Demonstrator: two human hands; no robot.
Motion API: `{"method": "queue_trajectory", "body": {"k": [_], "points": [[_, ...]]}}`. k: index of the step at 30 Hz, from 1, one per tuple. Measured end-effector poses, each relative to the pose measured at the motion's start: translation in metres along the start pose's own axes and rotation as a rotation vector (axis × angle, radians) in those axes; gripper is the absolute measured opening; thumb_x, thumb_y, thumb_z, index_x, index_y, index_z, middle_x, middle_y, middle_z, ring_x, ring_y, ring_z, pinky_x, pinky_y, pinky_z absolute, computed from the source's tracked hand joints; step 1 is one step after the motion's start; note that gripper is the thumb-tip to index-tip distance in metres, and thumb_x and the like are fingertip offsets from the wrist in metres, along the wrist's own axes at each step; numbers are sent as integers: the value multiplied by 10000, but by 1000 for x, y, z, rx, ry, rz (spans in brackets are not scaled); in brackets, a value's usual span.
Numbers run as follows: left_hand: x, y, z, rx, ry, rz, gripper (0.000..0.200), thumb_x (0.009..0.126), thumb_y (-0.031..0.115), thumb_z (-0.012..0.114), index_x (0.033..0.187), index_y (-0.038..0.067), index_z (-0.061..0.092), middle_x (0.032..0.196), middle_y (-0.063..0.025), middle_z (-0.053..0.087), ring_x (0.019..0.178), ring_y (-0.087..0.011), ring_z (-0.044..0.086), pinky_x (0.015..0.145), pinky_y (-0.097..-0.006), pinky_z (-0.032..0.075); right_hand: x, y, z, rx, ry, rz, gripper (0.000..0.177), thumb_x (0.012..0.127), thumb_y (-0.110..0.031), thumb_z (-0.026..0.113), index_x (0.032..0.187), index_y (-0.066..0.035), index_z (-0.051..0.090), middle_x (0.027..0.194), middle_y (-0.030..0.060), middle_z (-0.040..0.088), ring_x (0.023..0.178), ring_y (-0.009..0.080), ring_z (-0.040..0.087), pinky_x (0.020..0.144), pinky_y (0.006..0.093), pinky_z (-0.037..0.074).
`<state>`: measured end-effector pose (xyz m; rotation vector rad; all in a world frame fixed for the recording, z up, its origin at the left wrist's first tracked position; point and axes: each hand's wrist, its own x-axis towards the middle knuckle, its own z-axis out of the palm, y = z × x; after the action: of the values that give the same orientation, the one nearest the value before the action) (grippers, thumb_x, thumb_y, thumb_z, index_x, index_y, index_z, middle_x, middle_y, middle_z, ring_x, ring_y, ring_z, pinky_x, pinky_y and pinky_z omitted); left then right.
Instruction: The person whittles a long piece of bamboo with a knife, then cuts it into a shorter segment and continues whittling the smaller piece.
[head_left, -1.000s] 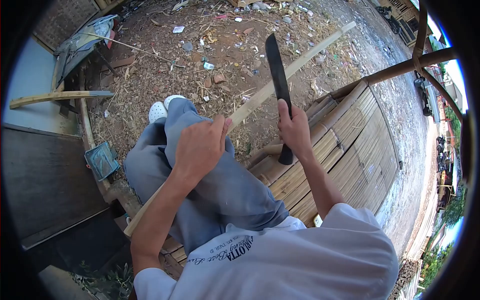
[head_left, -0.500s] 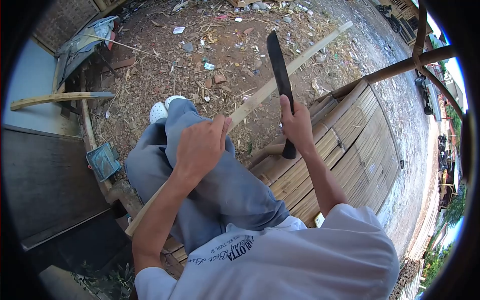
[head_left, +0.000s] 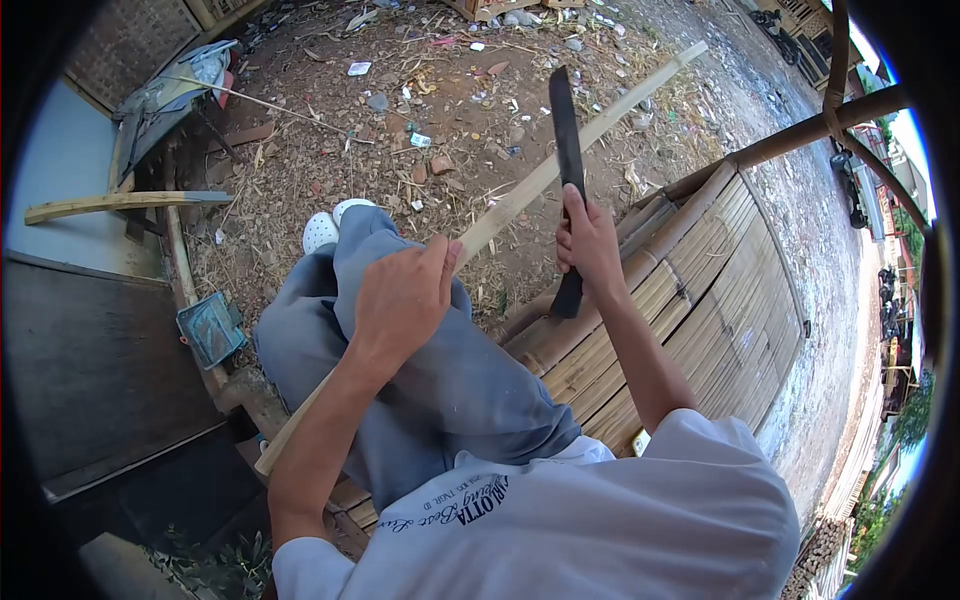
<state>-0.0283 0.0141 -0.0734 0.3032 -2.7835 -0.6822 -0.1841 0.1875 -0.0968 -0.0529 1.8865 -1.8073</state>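
A long pale wooden strip (head_left: 522,196) runs slantwise across my lap, its far end out over the littered ground. My left hand (head_left: 405,300) is closed round it above my thigh, and its near end comes out beneath my left forearm. In my right hand (head_left: 590,243) is a machete (head_left: 566,130), gripped by its dark handle, with the blade pointing up and away from me. The dark blade overlaps the strip in this view, just beyond my left hand.
A slatted bamboo platform (head_left: 690,310) lies to my right, with a bamboo pole (head_left: 800,135) past its far corner. On the left are a blue plastic container (head_left: 211,330) and a curved wooden piece (head_left: 130,203). Wood chips and scraps litter the ground (head_left: 460,110).
My right hand has shifted slightly left, and the machete's tip has come lower and a little to the right. My left hand and the strip have hardly moved.
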Motion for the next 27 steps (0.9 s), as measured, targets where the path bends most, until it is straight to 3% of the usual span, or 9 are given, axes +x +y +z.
{"method": "queue_trajectory", "body": {"k": [5, 8, 11, 13, 17, 19, 20, 23, 27], "points": [[17, -2, 1, -132, -34, 31, 344, 1020, 268, 429, 790, 21, 500, 567, -155, 523, 535, -370, 537, 514, -472, 379, 13, -26, 10, 265, 93, -57, 260, 974, -326, 567, 873, -102, 483, 562, -53, 380, 382, 42, 357, 361, 212, 316], [33, 5, 4, -200, -47, 61, 324, 1013, 287, 450, 863, 11, 532, 600, -171, 543, 568, -372, 555, 532, -465, 388, 28, -24, 20, 499, -95, -102, 237, 895, -161, 673, 858, -108, 446, 585, -51, 395, 403, 47, 371, 375, 230, 338], [36, 15, -25, -212, -238, -59, 317, 993, 316, 494, 929, 11, 552, 637, -181, 559, 596, -375, 564, 557, -465, 397, 47, -33, 14, 589, -13, -167, 244, 888, -160, 681, 860, -113, 442, 588, -47, 401, 414, 49, 383, 383, 232, 344], [20, 6, -29, -180, -223, -57, 315, 979, 323, 519, 924, 16, 559, 640, -178, 556, 600, -373, 561, 567, -464, 399, 61, -40, 1, 578, 29, -178, 254, 884, -154, 685, 865, -118, 435, 593, -39, 412, 425, 51, 393, 387, 231, 349], [-1, -14, -24, -125, -94, 16, 304, 944, 320, 580, 878, 23, 572, 624, -158, 545, 611, -361, 551, 584, -454, 401, 67, -37, -13, 343, 110, -200, 247, 949, -266, 611, 879, -117, 428, 597, -28, 412, 427, 60, 404, 381, 232, 346], [-1, -14, -23, -132, -97, 16, 300, 936, 310, 591, 855, 22, 573, 623, -154, 545, 620, -353, 554, 587, -449, 401, 45, -27, -10, 274, 80, -120, 346, 990, -425, 501, 855, -112, 441, 589, -30, 410, 414, 63, 381, 389, 227, 342], [-1, -14, -23, -133, -100, 20, 297, 929, 301, 603, 832, 21, 575, 622, -150, 545, 630, -345, 558, 589, -443, 400, 45, -8, -11, 29, 5, -144, 429, 1007, -500, 394, 856, -101, 435, 571, -17, 406, 402, 75, 376, 378, 242, 342], [-4, -12, -24, -74, -119, 20, 294, 918, 289, 618, 809, 19, 576, 621, -149, 545, 635, -340, 560, 590, -444, 399, 3, 15, 9, -246, 51, -213, 397, 1011, -425, 447, 807, -86, 416, 534, -31, 373, 393, 67, 377, 364, 259, 352], [-4, -7, -18, -65, -72, 47, 313, 916, 293, 620, 777, 17, 567, 613, -149, 539, 625, -344, 551, 598, -444, 397, 19, 11, -24, -198, 112, -133, 379, 1002, -388, 492, 790, -85, 406, 524, -39, 363, 386, 65, 375, 357, 262, 355]]}}
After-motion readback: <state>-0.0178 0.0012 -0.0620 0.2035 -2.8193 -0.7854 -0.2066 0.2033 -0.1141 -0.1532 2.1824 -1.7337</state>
